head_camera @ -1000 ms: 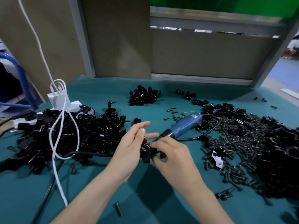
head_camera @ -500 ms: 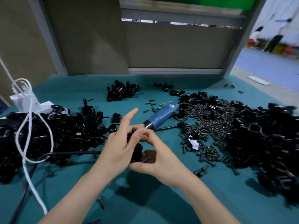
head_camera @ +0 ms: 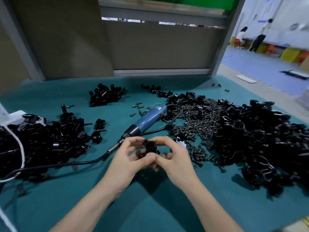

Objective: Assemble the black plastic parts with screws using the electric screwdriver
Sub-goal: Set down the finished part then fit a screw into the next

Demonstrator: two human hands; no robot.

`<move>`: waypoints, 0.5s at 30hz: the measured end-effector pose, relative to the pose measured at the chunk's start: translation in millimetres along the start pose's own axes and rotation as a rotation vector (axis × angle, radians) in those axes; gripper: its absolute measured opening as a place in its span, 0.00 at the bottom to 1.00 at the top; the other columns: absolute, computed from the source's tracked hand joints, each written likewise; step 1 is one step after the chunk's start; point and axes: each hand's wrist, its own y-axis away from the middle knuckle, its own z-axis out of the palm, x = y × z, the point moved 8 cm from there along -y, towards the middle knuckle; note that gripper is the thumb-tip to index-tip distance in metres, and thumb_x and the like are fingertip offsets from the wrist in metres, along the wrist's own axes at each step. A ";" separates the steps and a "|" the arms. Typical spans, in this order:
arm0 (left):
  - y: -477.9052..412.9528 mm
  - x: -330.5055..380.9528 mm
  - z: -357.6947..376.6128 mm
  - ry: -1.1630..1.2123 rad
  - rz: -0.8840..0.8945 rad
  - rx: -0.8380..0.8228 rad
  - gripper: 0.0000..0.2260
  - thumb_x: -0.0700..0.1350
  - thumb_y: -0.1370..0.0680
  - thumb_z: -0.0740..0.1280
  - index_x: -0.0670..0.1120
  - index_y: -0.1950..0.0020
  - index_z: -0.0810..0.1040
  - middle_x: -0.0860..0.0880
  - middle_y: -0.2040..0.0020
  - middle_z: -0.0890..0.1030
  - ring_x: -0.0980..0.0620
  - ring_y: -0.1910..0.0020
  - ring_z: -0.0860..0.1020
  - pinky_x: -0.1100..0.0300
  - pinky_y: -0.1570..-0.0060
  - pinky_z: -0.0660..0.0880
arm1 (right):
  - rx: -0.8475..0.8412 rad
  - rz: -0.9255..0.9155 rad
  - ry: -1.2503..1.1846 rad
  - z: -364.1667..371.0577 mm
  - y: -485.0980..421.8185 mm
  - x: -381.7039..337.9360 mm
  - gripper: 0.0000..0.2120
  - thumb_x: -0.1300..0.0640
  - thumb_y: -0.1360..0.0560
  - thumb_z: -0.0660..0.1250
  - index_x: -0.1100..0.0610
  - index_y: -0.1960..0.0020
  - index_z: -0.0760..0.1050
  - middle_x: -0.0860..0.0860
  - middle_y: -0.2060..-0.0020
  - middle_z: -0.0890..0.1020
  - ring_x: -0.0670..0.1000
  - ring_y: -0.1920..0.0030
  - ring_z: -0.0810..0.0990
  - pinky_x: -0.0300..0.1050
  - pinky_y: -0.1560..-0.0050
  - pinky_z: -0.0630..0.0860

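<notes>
While my left hand [head_camera: 127, 159] and right hand [head_camera: 175, 158] pinch one black part [head_camera: 150, 147] over the mat [head_camera: 150, 208], the screwdriver [head_camera: 149, 117] lies at twelve o'clock, its label [head_camera: 158, 108] too blurred to read; screws [head_camera: 197, 118] heap at two o'clock.

Open teal cloth [head_camera: 150, 203] lies at six o'clock. At nine, a black parts heap [head_camera: 41, 143] and a black cable [head_camera: 66, 164] block the way; at three, screws [head_camera: 197, 121] and a bigger parts heap [head_camera: 267, 141]. At twelve lies the electric screwdriver [head_camera: 150, 117], with a bare lane beyond, dotted with what may be loose screws.
</notes>
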 end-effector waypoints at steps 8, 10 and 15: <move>1.2 -4.7 0.4 -0.136 0.025 -0.070 0.16 0.31 0.30 0.72 0.44 0.46 0.80 0.49 0.50 0.85 0.53 0.52 0.84 0.69 0.54 0.76 | 0.077 -0.003 -0.006 -10.9 -1.0 -0.6 0.18 0.73 0.28 0.65 0.50 0.58 0.82 0.53 0.58 0.83 0.46 0.70 0.80 0.37 0.63 0.76; 1.3 -5.1 0.1 -0.089 0.002 -0.061 0.17 0.31 0.28 0.69 0.46 0.43 0.79 0.48 0.49 0.85 0.52 0.53 0.84 0.66 0.56 0.78 | 0.085 -0.002 -0.049 -12.3 -0.6 -1.0 0.16 0.73 0.28 0.67 0.52 0.57 0.83 0.54 0.58 0.84 0.47 0.67 0.81 0.37 0.59 0.78; 1.2 -2.5 2.0 -0.129 0.011 -0.099 0.24 0.41 0.33 0.72 0.52 0.38 0.75 0.50 0.49 0.85 0.54 0.52 0.83 0.67 0.52 0.77 | 0.098 -0.067 -0.067 -16.2 0.9 -7.9 0.11 0.67 0.27 0.71 0.52 0.55 0.84 0.50 0.57 0.84 0.48 0.59 0.83 0.43 0.51 0.80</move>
